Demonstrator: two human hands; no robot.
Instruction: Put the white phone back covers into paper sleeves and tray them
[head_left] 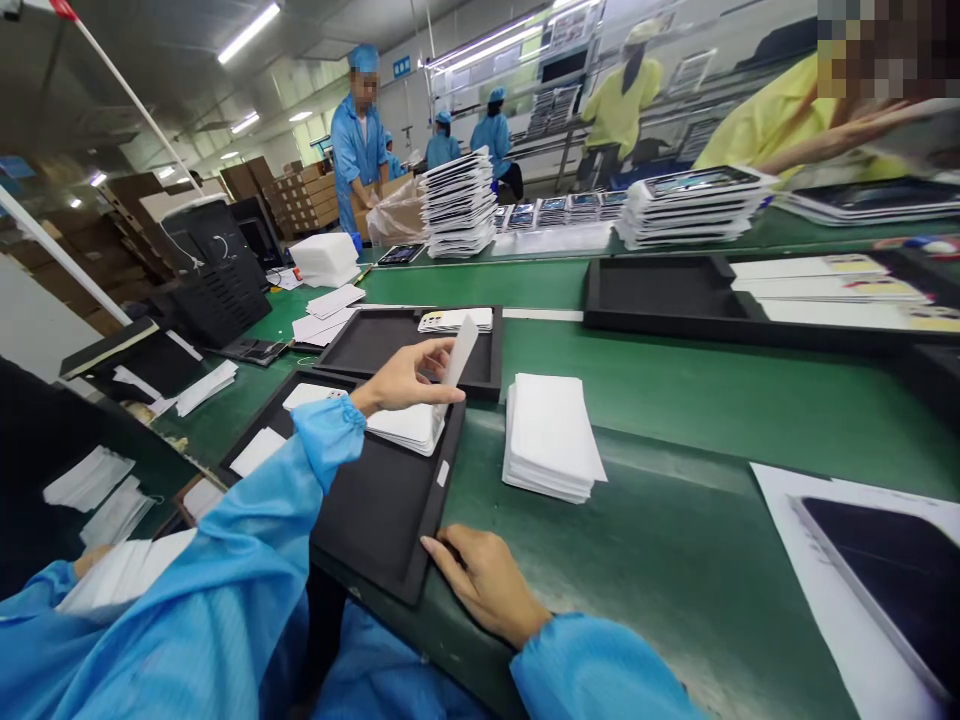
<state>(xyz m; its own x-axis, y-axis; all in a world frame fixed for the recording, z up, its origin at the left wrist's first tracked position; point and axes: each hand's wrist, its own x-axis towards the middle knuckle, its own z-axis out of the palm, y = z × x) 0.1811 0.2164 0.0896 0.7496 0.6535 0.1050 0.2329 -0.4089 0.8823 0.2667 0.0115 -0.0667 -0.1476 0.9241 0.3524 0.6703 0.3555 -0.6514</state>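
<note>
My left hand (412,378) pinches a thin white card (460,350), tilted upright, above a stack of white cards (405,428). That stack lies in the near black tray (375,520), which also holds other white pieces on its far left. My right hand (491,585) rests on the green table by the tray's right rim, loosely bent, a fingertip touching the rim and nothing held. Between the hands and farther right sits a neat pile of white cards (553,435). A second black tray (367,335) behind holds a small stack of white phone-shaped pieces (454,319) with camera markings.
A long black tray (652,290) with white pieces stands at the back right. A white sheet (795,540) carries a dark device (892,570). Tall stacks (457,205) line the back. At left, another blue-sleeved hand (88,560) touches white sheets. Co-workers are beyond the table.
</note>
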